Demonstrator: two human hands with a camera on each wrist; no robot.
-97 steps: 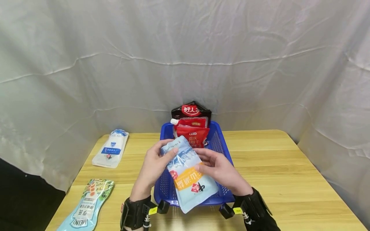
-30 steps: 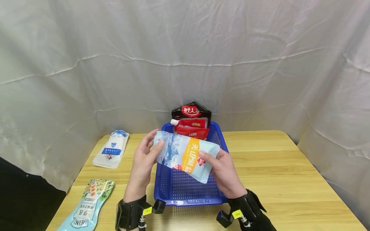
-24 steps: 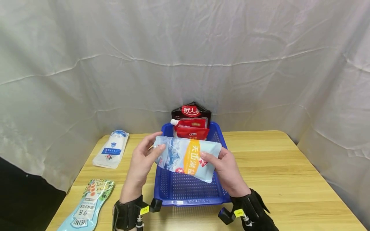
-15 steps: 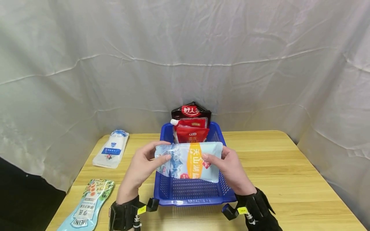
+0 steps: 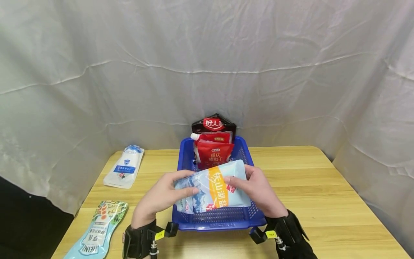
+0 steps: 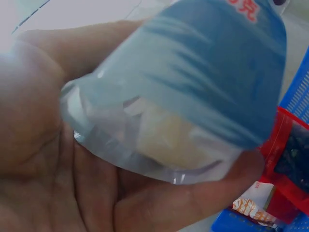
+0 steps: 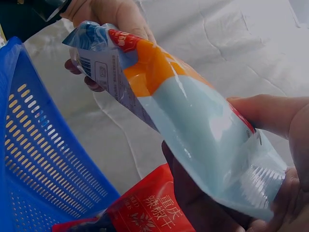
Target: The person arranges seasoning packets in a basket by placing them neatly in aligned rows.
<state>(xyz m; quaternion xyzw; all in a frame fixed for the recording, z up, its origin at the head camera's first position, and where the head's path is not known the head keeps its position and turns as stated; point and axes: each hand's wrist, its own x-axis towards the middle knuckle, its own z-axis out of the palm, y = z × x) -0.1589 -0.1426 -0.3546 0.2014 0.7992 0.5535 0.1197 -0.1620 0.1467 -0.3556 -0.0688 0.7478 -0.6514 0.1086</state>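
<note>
Blue plastic lies nearest: the basket (image 5: 216, 227), its near rim facing you, set between the left and right edges of the worktop (image 5: 310, 201). Above it, the salt pouch (image 5: 216, 189) is held crosswise; your left grip (image 5: 166, 194) pinches its crumpled end, your right grip (image 5: 260, 189) the fuller one, thumb on the printed face, fingers behind. Pinch evenly at the slack left end and let the right bear the weight, or the pouch may sag and twist. Beyond, towards the basket's far rim, stands a red packet (image 5: 215, 154); tilt the pouch clear of it. Farthest, a black packet (image 5: 198, 127) rises there and could shift if bumped.
</note>
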